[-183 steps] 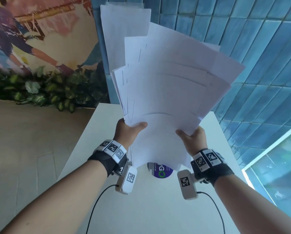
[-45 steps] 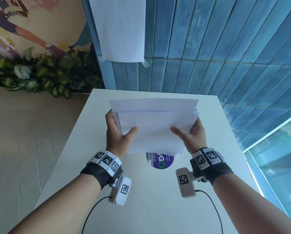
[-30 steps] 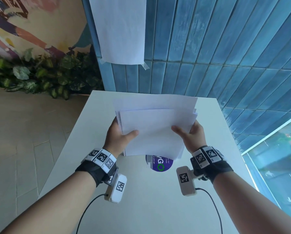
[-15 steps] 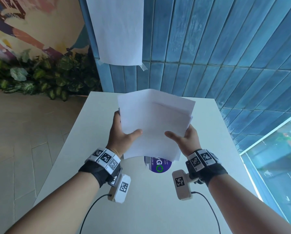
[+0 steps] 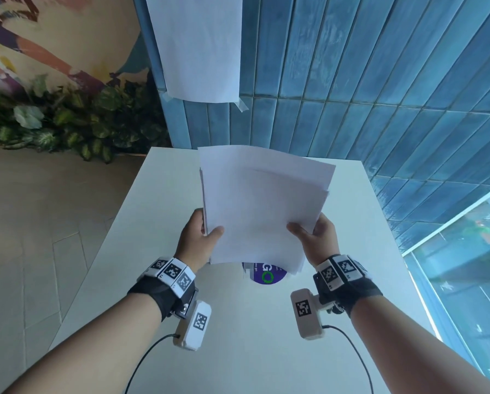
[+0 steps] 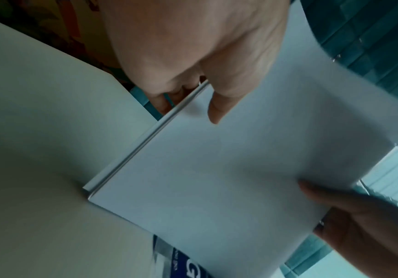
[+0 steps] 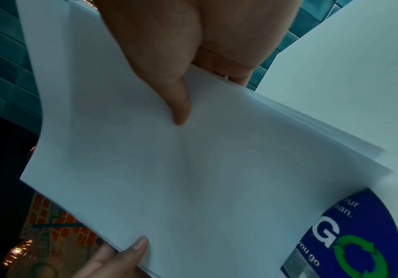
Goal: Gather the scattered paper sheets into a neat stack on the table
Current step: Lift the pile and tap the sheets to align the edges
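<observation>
Two hands hold one bundle of paper sheets (image 5: pixel 262 211) above the white desk (image 5: pixel 130 237), tilted up toward the head camera: the left hand (image 5: pixel 194 241) clamps the bundle's left edge, thumb on the front face and fingers behind, and the right hand (image 5: pixel 317 240) clamps the lower right edge the same way. The head view shows the whole bundle, its far right corner fanned so that several sheets step out past one another, while its left side looks nearly flush. The left wrist view adds what the head view cannot: the left edge is a tight layered band, with one or two sheets standing slightly proud, and the bundle's near corner sits just at the desk surface, though I cannot tell whether it touches. The right wrist view shows the right side's edges splayed in thin steps below the thumb, and the left hand's fingertips at the opposite edge. A round blue sticker (image 5: pixel 268 275) with a green arrow ring lies on the desk, half covered by the bundle's lower edge. A single white sheet (image 5: pixel 198 44) is taped to the blue tiled wall (image 5: pixel 380 66) behind the desk's far edge. Bare desk lies on both sides of the bundle and in front of the wrists; plants (image 5: pixel 67 123) line the floor to the left.
</observation>
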Demonstrator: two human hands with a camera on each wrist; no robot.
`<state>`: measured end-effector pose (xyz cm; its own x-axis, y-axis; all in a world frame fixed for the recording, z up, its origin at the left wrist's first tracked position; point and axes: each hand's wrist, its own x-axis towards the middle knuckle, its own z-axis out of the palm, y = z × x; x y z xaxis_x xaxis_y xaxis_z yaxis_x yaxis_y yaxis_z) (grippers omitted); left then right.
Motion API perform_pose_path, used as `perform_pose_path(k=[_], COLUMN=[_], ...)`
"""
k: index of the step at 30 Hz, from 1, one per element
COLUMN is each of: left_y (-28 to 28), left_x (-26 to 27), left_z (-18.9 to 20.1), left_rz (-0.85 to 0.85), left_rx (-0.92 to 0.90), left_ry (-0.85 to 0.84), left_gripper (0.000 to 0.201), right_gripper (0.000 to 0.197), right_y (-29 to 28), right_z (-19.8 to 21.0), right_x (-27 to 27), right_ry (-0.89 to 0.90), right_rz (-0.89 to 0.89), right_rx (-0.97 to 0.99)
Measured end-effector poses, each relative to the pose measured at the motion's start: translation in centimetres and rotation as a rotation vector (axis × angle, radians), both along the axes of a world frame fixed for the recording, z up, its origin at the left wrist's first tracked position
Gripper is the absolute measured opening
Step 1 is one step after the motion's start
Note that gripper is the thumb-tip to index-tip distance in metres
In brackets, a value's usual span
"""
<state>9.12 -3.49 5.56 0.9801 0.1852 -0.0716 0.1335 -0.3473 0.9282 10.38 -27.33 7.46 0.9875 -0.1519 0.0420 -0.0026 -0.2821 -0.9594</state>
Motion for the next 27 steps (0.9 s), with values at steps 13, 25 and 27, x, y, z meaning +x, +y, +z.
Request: perform_pose_path(k=[13,25,27], left_y=[-0.4,-1.3,-1.4], left_x=[-0.3,1.3,1.4], left_z=[3.2,5.2,5.1], left_rz=[0.048,0.106,0.111], left_rx=[-0.139,-0.125,-0.126], left_ry=[-0.223,-0.317,-0.32], left_gripper=[0.046,0.037,0.044], right_gripper=[0.044,0.043,0.03], right_y=[0.5,2.1,2.3], right_z=[3.0,7.4,8.1], right_x=[0.1,0.8,0.8], right_ry=[-0.072,-0.135,-0.098], right_rz=[0.004,0.007,-0.004], right_rx=[0.123,0.279,0.297])
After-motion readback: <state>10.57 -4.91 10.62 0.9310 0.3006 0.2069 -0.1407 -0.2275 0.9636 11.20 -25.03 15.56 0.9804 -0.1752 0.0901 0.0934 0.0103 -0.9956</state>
